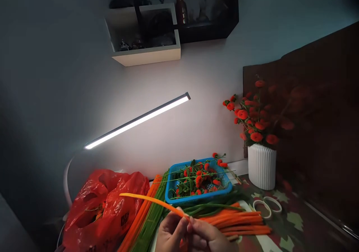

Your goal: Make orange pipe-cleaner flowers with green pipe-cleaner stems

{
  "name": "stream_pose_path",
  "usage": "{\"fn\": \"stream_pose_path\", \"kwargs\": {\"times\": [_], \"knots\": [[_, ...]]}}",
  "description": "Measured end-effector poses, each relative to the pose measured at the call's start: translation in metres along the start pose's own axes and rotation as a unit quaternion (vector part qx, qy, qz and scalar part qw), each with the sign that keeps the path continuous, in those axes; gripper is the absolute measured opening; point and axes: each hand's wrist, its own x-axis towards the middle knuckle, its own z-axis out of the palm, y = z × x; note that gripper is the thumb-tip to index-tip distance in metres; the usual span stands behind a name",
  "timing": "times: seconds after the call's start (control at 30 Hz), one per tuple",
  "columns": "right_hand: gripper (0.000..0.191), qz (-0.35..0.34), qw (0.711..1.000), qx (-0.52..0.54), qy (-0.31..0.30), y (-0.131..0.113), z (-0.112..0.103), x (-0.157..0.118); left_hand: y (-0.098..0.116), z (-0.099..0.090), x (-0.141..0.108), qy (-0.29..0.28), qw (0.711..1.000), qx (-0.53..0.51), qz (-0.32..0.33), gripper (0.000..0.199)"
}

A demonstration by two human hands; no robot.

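An orange fuzzy stem (148, 198) is pinched between the fingertips of both hands at the bottom centre, its free end reaching up and left. My left hand (172, 231) grips it near its right end, with thumb and fingers pressed together. Touching the same end, my right hand (206, 235) has its fingers closed on it. Just beyond the hands are green stems (207, 208) and a bundle of orange stems (244, 222). Further left, long orange stems (143, 211) and green stems (153, 218) lie side by side.
A blue basket (199, 198) holds red flowers with green stems. A red plastic bag (112, 203) stands left. Right are two tape rolls (262, 209) and a white ribbed vase (262, 166) of red flowers (256, 125). A lit lamp (137, 122) hangs over the table.
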Motion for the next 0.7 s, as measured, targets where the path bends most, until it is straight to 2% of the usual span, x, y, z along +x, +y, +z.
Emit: {"fn": "stream_pose_path", "kwargs": {"times": [0.07,0.2,0.27,0.47,0.7], "knots": [[0.036,0.031,0.999,0.021,-0.025,-0.01,0.011,-0.007,0.007,0.0,-0.003,-0.011,0.999,0.027,0.02,0.04],[0.019,0.06,0.993,0.103,0.005,-0.028,0.034,-0.025,0.027,-0.002,-0.003,-0.08,0.99,0.079,0.087,0.029],[0.018,0.077,0.991,0.11,0.012,-0.033,0.04,-0.031,0.035,-0.003,-0.001,-0.117,0.982,0.096,0.109,0.026],[0.031,0.11,0.987,0.109,0.048,-0.032,0.042,-0.032,0.043,-0.003,0.0,-0.135,0.974,0.109,0.149,0.018],[0.034,0.114,0.985,0.12,0.046,-0.032,0.038,-0.032,0.045,-0.011,0.005,-0.15,0.95,0.179,0.207,0.008]]}}
